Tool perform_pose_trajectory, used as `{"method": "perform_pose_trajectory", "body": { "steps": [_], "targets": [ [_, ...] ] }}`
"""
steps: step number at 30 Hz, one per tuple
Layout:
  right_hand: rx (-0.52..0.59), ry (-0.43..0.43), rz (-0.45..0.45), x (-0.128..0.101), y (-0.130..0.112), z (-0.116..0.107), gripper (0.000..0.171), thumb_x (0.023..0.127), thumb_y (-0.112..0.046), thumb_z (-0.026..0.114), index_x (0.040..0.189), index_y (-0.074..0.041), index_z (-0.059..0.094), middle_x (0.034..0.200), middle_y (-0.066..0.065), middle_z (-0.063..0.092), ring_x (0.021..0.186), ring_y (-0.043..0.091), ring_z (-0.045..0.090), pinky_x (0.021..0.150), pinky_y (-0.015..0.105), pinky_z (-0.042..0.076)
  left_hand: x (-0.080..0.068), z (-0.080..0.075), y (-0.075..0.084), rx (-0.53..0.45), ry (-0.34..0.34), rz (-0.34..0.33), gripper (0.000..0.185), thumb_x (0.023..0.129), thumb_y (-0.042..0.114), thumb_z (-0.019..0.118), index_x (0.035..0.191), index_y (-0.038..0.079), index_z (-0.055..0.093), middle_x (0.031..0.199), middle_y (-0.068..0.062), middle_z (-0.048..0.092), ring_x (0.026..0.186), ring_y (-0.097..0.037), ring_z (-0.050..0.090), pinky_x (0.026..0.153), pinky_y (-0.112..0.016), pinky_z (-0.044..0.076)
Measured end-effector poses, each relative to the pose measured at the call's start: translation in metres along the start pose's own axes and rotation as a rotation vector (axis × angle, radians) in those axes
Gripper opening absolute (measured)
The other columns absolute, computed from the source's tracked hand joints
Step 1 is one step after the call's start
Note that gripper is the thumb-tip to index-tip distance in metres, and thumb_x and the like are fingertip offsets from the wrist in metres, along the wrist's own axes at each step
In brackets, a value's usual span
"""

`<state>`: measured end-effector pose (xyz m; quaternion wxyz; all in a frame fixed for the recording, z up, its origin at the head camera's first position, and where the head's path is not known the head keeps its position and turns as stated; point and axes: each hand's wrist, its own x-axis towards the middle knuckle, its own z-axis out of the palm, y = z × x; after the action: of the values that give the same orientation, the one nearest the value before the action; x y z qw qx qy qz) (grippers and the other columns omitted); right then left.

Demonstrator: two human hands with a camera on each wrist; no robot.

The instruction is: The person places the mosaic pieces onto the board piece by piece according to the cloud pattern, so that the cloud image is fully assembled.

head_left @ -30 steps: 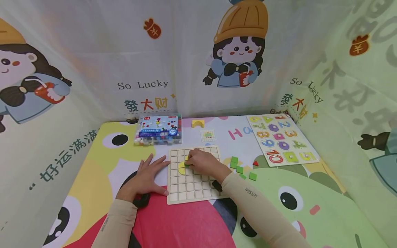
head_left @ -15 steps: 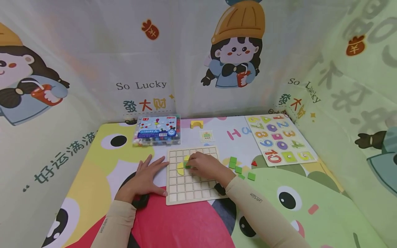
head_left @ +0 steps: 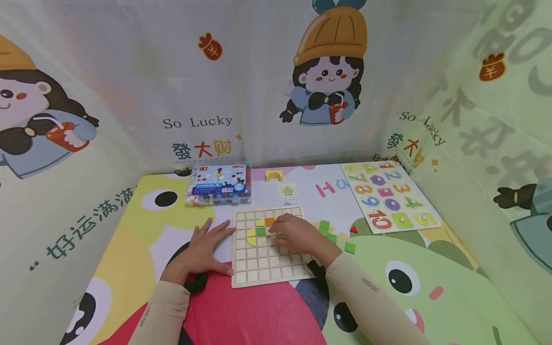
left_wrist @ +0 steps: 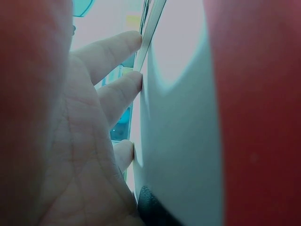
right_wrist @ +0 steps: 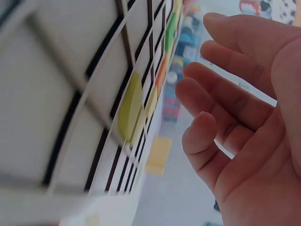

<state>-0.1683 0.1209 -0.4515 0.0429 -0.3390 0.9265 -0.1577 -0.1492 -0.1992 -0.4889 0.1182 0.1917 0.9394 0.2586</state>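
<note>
From the head camera, my left grip (head_left: 200, 251) is spread wide along the left side of a gridded wooden board (head_left: 254, 276) on the cartoon-printed desk (head_left: 258, 316), fingertips and thumb at its edge, holding nothing up. My right grip (head_left: 295, 235) is over the board's upper middle, fingers loosely bent, beside a green square (head_left: 260, 232) set in the grid, with yellow pieces (head_left: 251, 241) to its left and above it and an orange piece (head_left: 269, 222) diagonally above and to its right. Loose green squares (head_left: 350, 247) and a red triangle (head_left: 354, 229) lie right of the board; beyond it are a small pattern card (head_left: 288, 191), a yellow arch block (head_left: 274, 176) and a clear plastic box (head_left: 219, 191), with a number puzzle (head_left: 384, 191) at far right. From the left wrist, my straight fingers are apart, two tips against the board's edge. From the right wrist, my fingers are half curled with nothing between them, well off the slightly blurred colored pieces lying in the grid.
</note>
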Motion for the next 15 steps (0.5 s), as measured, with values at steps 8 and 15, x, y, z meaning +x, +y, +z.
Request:
{"method": "perform_pose_trajectory", "body": {
  "steps": [8,15],
  "targets": [
    [0.074,0.062,0.104,-0.04,0.013,-0.009,0.029,0.097,-0.025,0.078,0.123,-0.012,0.079,0.124,0.005,0.074,0.123,0.024,0.064,0.107,0.044,0.057,-0.002,0.0,0.001,0.0,0.004,-0.005,0.116,0.06,0.062,0.094,0.16,0.025,0.048,0.175,-0.008,0.031,0.162,-0.051,0.0,0.125,-0.078,-0.003],
    [0.095,0.122,0.164,-0.072,0.028,-0.012,0.029,0.094,-0.022,0.081,0.12,-0.01,0.079,0.121,0.004,0.075,0.12,0.024,0.067,0.105,0.047,0.058,-0.002,0.002,0.001,-0.002,0.007,-0.001,0.116,0.06,0.063,0.094,0.16,0.025,0.048,0.175,-0.008,0.031,0.162,-0.051,0.001,0.125,-0.078,-0.003]
  ]
}}
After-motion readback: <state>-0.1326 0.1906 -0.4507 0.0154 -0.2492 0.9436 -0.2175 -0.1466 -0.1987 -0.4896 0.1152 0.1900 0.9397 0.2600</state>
